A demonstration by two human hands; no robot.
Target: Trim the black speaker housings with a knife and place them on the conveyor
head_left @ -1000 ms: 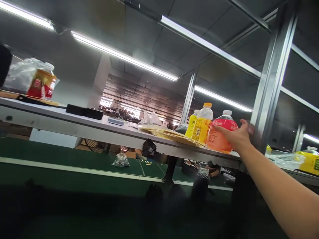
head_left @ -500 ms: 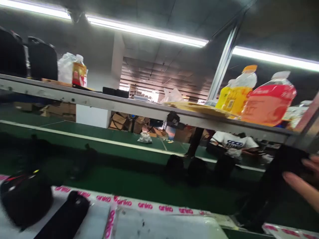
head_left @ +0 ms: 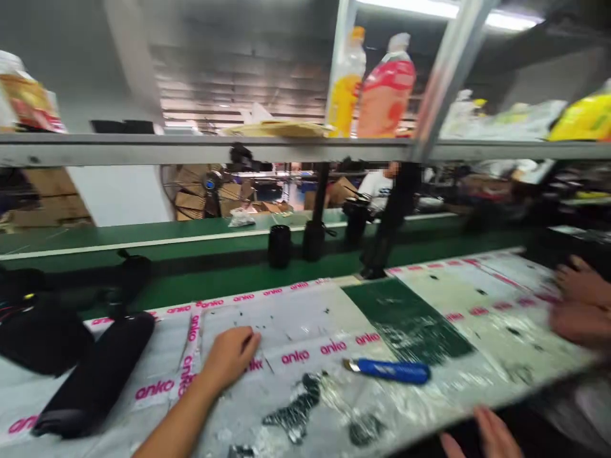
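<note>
My left hand (head_left: 233, 356) rests on the covered worktop (head_left: 267, 318), its fingers curled in with nothing visible in them. My right hand (head_left: 489, 436) is low at the worktop's front edge, partly cut off by the frame, fingers apart and apparently holding nothing. Between them, nearer the right, lies a blue-handled utility knife (head_left: 391, 370). Left of my left hand lie a long black tube-shaped case (head_left: 100, 375) and a rounded black bag (head_left: 42, 337). A tall black item (head_left: 389, 222) stands upright on the green belt.
Several short black cylinders (head_left: 279, 246) stand on the green belt (head_left: 210, 273). A shelf rail (head_left: 214, 151) crosses above, carrying drink bottles (head_left: 387, 89). At right, a co-worker's hands (head_left: 580, 296) are over the worktop. A fan (head_left: 212, 191) and cartons are behind.
The view has swung right and down. A hand that was at the tall black item at right is now away from it. My left hand and the knife have come into view.
</note>
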